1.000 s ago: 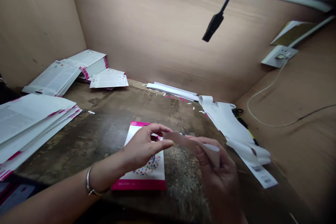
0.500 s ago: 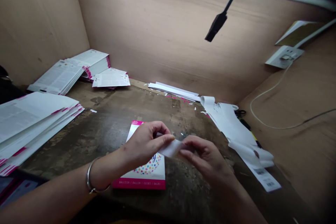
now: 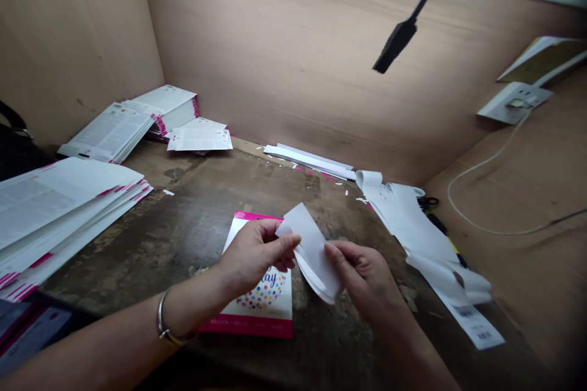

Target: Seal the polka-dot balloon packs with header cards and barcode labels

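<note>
White paper (image 3: 312,241) is finger-pinched by left hand (image 3: 254,253) and right hand (image 3: 364,272), the left overlapping a balloon card (image 3: 279,305).

The bare left hand (image 3: 257,253) extends beyond the silver metal bangle (image 3: 161,317) on its wrist, thumb and curled fingers in a pinching grip. Well to the right of the bangle, the bare right hand (image 3: 364,269) pinches too, thumb uppermost, fingers bent, its bare forearm (image 3: 415,345) slanting inward.
</note>
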`<state>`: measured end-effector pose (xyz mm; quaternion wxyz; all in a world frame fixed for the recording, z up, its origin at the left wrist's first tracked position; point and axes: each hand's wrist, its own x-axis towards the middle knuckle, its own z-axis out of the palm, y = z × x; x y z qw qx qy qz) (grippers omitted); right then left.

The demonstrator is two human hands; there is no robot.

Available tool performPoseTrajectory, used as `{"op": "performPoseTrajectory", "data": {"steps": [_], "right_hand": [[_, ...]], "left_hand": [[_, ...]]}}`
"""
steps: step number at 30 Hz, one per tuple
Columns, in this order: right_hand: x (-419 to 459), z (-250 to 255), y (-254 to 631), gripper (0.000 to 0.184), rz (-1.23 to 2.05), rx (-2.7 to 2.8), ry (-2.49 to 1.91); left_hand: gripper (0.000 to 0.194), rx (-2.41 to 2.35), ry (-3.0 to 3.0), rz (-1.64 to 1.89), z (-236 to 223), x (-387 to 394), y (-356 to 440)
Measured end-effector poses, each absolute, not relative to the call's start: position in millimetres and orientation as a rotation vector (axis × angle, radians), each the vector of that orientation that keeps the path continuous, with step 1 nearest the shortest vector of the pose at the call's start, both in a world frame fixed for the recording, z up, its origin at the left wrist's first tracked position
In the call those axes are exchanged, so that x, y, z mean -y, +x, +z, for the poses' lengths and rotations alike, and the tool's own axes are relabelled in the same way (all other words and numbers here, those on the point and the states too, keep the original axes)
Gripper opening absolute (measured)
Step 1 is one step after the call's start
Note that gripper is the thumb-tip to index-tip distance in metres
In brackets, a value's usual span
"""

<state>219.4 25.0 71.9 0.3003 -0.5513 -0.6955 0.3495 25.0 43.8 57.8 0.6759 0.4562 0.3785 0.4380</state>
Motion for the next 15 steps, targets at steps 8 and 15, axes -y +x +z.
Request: {"op": "performPoseTrajectory", "data": {"steps": [8,15], "right_hand": [[-103,81,246,0.039,0.057,1.713,-1.641],[-231,84,240,0.022,-0.161,2.085,-1.577]], "left_hand": [[0.027,-0.965,0.926,1.059,50,-43,-7],[0.012,-1.018,0.542,1.218,32,-48,-47]]}}
